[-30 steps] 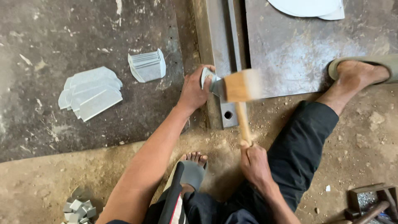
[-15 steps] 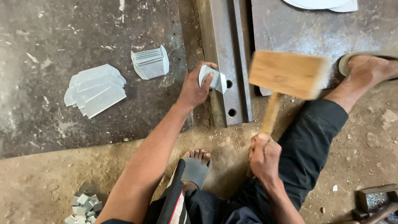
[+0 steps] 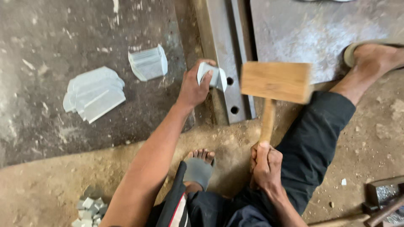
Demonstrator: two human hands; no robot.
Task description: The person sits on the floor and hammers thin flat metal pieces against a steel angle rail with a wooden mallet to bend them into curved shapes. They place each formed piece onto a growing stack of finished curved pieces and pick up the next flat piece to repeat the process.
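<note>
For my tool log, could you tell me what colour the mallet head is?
Pale tan, bare wood: the mallet head, seen in the head view.

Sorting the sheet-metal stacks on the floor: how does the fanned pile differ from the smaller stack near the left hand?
The fanned pile lies flat, spread out and farther left; the smaller stack is tight, squared up and nearer the left hand. The pile covers more floor. Both are pale grey cut sheet pieces on the dark floor.

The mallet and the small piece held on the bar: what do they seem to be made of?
The mallet looks like plain unfinished wood: pale tan block head and handle, matte, with faint grain. The small piece in the left hand seems to be thin sheet metal: grey-silver, dull sheen, sharp folded edges. The bar looks like dark, worn steel.
</note>
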